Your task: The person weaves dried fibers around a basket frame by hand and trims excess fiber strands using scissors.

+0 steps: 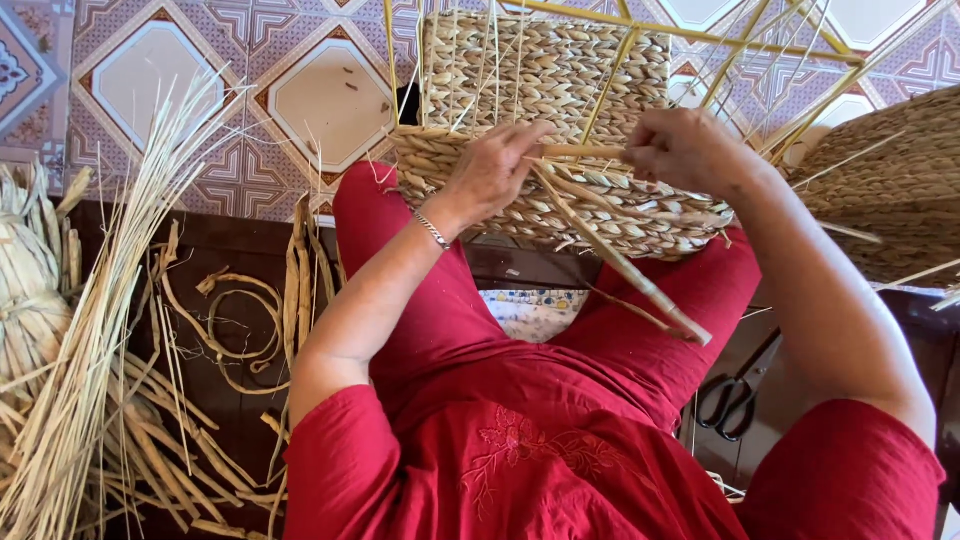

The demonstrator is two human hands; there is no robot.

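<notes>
There is one view only, from a camera on the person's head. It looks steeply down over the red-clothed chest and lap, close to both hands at the woven basket [560,150], with the tiled floor [150,70] at the top of the picture.

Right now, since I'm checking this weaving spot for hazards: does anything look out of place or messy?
Black scissors lie beside the right leg, near the weaver. Loose straw strips lie scattered at left. The hands work a half-woven basket; nothing looks damaged.
</notes>
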